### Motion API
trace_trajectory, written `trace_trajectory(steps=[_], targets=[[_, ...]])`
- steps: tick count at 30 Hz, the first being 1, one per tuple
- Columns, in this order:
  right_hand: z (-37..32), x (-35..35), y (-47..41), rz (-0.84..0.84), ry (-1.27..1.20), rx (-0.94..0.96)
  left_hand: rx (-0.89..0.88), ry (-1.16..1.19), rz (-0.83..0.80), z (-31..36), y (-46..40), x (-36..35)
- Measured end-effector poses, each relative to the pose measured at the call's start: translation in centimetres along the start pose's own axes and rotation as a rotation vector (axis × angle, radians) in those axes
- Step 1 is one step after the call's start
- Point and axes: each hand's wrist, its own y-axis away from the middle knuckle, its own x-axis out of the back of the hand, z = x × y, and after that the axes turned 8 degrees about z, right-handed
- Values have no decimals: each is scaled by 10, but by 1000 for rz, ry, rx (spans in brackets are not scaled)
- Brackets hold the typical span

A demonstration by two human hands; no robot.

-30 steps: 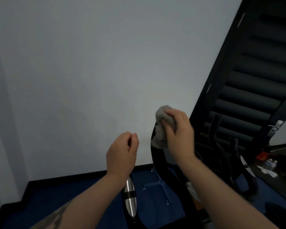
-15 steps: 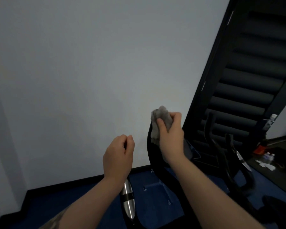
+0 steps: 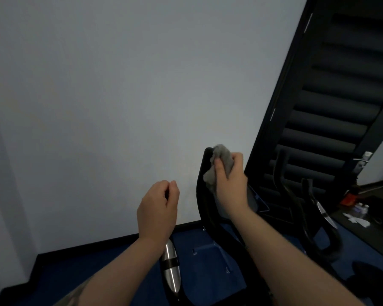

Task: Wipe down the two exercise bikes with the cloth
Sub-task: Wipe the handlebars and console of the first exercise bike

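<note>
Since a second ago we have worked the grey cloth [image 3: 219, 166] up toward the tip of the near bike's black handlebar [image 3: 205, 173], right of centre in the frame. Our right hand [image 3: 231, 184] bunches it against that bar, while our left hand [image 3: 157, 208] curls round the other grip at lower centre. We should wrap the bar fully; the second bike [image 3: 307, 217] waits at lower right.

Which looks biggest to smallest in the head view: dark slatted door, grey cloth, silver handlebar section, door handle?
1. dark slatted door
2. silver handlebar section and grey cloth: look alike in area, and the right hand covers part of the cloth, so unranked
3. door handle, though it is farther away
</note>
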Motion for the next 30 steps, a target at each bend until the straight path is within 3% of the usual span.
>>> trace_trajectory(steps=[5,7,10,13,17,20,21,24,26,30], targets=[[37,23,28,-275,243,-81,-1,-1,2,-1,-2,-2],[26,25,8,-225,266,-50,-3,-2,6,0,-3,-2],[-5,15,-20,-9,119,6,1,-11,11,1,-2,-2],[-12,4,-10,-44,109,-9,-1,-23,12,1,-1,-1],[14,28,39,-309,339,44,-9,-20,9,1,-3,-1],[19,55,28,-546,407,-43,-11,-16,6,2,-3,-1],[14,57,18,-550,450,-22,-10,-19,5,2,-2,-1],[-6,40,0,-273,423,53,-9,-23,4,2,-2,0],[-12,19,12,-181,454,99,-9,-26,-1,3,-2,0],[0,20,56,-293,799,440,-14,-39,-1,2,-2,0]])
